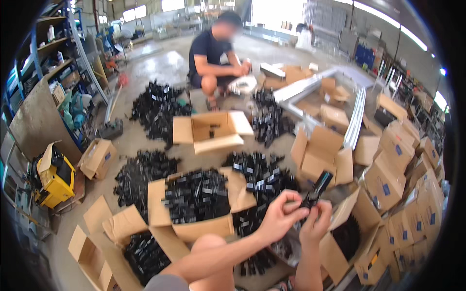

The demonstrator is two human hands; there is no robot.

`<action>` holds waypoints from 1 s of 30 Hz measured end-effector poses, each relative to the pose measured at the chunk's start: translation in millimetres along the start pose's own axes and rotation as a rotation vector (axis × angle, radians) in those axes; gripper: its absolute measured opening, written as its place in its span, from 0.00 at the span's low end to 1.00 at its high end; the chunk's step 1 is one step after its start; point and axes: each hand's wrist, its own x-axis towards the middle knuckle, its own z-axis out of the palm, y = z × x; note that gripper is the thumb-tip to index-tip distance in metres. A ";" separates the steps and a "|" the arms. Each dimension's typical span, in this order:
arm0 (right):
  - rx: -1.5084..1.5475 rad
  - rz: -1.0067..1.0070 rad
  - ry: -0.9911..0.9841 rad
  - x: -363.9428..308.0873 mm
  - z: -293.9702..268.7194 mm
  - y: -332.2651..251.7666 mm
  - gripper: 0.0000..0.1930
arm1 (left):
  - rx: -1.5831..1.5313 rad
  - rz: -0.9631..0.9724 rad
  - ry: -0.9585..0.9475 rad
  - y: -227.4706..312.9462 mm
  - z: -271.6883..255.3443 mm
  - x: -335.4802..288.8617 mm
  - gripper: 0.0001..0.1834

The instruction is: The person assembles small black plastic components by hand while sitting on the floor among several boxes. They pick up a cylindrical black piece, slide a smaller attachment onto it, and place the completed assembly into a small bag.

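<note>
A dark, elongated black part (319,185) with a glossy face is held up between my hands, right of the middle. My left hand (281,216) reaches across from the left, its thumb and fingers pinched at the lower end of the part. My right hand (315,224) grips that same end from below, fingers curled. Exactly where each fingertip touches is hard to make out. Below and left of my hands lies a heap of similar black parts (262,177). An open carton filled with black pieces (196,196) stands to the left of it.
Another open carton (213,141) holds a few pieces, with black heaps (158,109) around. A co-worker (213,58) sits beyond, hands together. Stacked cartons (388,179) line the right, near metal frames (357,119). At left are a yellow-and-black machine (57,179) and shelving (51,46).
</note>
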 end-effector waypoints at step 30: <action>-0.050 -0.021 0.044 0.4 -4.9 8.8 0.04 | -0.086 -0.152 0.089 6.8 13.0 3.2 0.14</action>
